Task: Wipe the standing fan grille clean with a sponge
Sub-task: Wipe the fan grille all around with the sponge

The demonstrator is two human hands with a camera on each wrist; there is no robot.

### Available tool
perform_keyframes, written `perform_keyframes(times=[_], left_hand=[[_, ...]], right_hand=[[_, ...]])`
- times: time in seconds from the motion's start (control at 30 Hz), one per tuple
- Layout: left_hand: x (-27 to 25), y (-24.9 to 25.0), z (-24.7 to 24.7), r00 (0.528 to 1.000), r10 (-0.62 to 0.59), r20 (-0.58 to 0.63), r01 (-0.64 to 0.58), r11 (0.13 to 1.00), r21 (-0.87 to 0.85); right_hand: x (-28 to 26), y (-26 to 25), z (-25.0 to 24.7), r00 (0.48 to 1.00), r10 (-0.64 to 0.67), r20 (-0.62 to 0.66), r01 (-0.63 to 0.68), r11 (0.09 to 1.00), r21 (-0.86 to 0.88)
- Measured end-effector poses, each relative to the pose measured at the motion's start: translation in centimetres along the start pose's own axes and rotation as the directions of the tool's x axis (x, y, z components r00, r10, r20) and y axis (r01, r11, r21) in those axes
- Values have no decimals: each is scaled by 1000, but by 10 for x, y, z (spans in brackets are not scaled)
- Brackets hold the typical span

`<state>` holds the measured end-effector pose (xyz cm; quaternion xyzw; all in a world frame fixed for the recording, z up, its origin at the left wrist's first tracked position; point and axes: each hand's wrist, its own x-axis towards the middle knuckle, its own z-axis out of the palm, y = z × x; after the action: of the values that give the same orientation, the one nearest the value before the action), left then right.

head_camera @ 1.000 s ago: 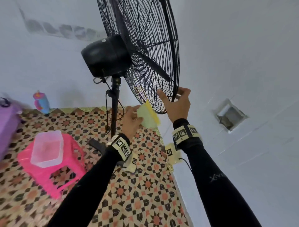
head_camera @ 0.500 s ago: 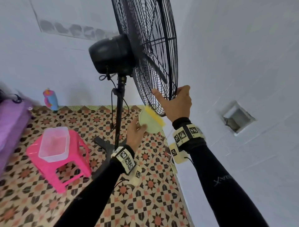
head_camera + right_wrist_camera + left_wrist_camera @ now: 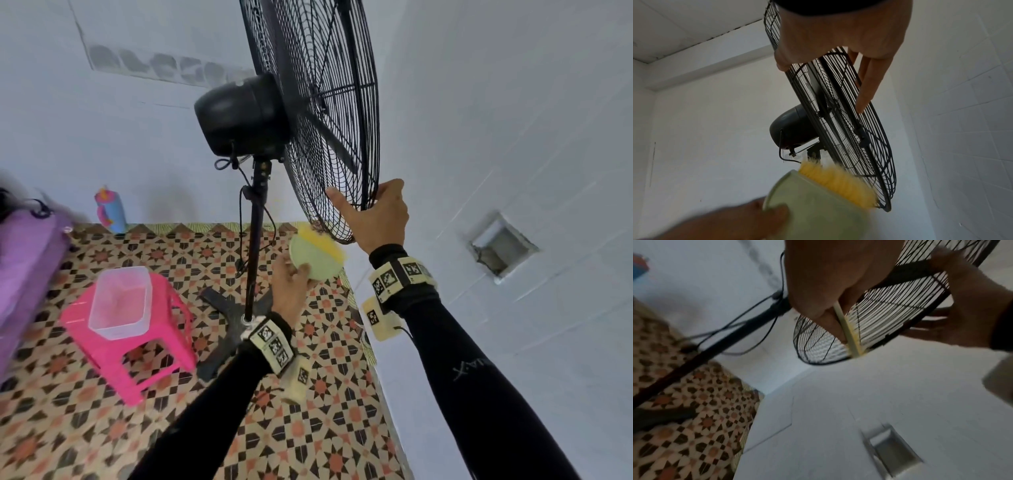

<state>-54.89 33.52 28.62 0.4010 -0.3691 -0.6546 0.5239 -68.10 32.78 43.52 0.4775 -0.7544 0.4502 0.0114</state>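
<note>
The black standing fan's grille [image 3: 325, 120] rises at centre, seen nearly edge-on. My right hand [image 3: 373, 212] grips its lower rim, thumb on the rear wires and fingers on the front [image 3: 869, 91]. My left hand [image 3: 291, 287] pinches a pale green sponge with a yellow side [image 3: 318, 257] just under the grille's bottom edge. The yellow side [image 3: 836, 180] touches the lowest wires [image 3: 885, 186]. In the left wrist view the sponge [image 3: 849, 331] shows edge-on against the grille [image 3: 879, 321], blurred.
The fan's pole [image 3: 255, 246] and cross base [image 3: 219, 308] stand on patterned floor tiles. A pink stool [image 3: 137, 346] carries a clear plastic tub [image 3: 120, 301]. A purple object [image 3: 24, 267] lies far left, a blue-pink bottle [image 3: 111, 209] by the wall. The white tiled wall with a recess [image 3: 501, 246] is close on the right.
My left hand has tipped the sponge from upright to flatter, its yellow side now up against the grille's bottom. My right hand keeps its hold on the rim. The view shifted slightly.
</note>
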Motion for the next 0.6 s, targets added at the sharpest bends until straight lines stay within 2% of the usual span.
perform_keyframes(times=[0.1, 0.2, 0.27, 0.37, 0.47, 0.53, 0.6], left_hand=[[-15, -14, 19, 993, -15, 118, 27, 995, -99], [-10, -16, 41, 977, -139, 159, 171, 963, -207], [-6, -12, 50, 961, -196, 193, 235, 949, -208], [-7, -5, 51, 961, -248, 119, 272, 918, -289], [-8, -5, 31, 979, -204, 13, 192, 900, -391], [-5, -2, 18, 972, -233, -27, 193, 861, -470], [-4, 3, 13, 961, -278, 0, 254, 879, -403]], right_hand=[[1, -1, -2, 1000, -22, 10, 23, 999, -36], [3, 2, -7, 998, -19, 54, 22, 999, -49], [5, 3, -12, 996, -20, 87, 25, 998, -53], [8, 1, -15, 994, -18, 111, 23, 998, -50], [9, -1, -15, 993, -9, 117, 15, 999, -51], [6, 2, -13, 994, -1, 108, 6, 999, -50], [2, 4, -10, 996, -8, 93, 13, 999, -45]])
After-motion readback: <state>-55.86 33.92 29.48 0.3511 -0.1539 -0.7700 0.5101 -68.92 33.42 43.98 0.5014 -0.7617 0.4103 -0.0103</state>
